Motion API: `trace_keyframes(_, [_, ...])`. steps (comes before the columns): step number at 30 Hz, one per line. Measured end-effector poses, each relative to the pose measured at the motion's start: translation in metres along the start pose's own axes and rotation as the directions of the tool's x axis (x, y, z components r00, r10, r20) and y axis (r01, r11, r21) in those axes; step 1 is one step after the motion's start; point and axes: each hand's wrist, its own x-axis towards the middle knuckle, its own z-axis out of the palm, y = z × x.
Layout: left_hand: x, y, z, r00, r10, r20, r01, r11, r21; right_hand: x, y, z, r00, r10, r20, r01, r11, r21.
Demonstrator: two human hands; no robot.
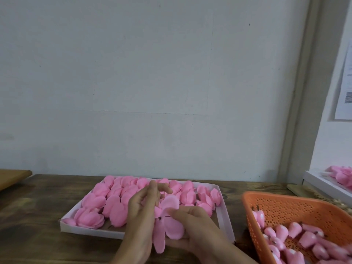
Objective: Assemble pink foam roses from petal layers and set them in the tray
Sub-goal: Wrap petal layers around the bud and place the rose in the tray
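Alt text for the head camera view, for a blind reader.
The left hand and right hand hold a pink petal layer over a white tray of petals on a wooden table; an orange basket of pink buds sits beside it.

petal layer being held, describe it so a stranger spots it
A white tray of pink petals sits on the wooden table. Over its near edge, the left hand and right hand hold one petal layer. Only it is lifted and spread open.

The left hand [142, 206] and the right hand [198, 226] are both bare, fingers slim and slightly blurred at the tips. Behind each hand, an uncovered wrist and forearm run toward the person.
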Motion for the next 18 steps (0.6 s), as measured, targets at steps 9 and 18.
trace_keyframes(9, [-0.009,0.01,0.008,0.998,-0.004,0.062,0.003,1.0,0.015,0.003,0.002,0.001,0.952,-0.293,-0.092,0.217,0.855,-0.472])
trace_keyframes(18, [-0.012,0.014,0.011,0.984,0.066,0.168,-0.072,0.997,0.03,0.002,0.008,0.0,0.849,-0.526,-0.046,0.351,0.626,-0.696])
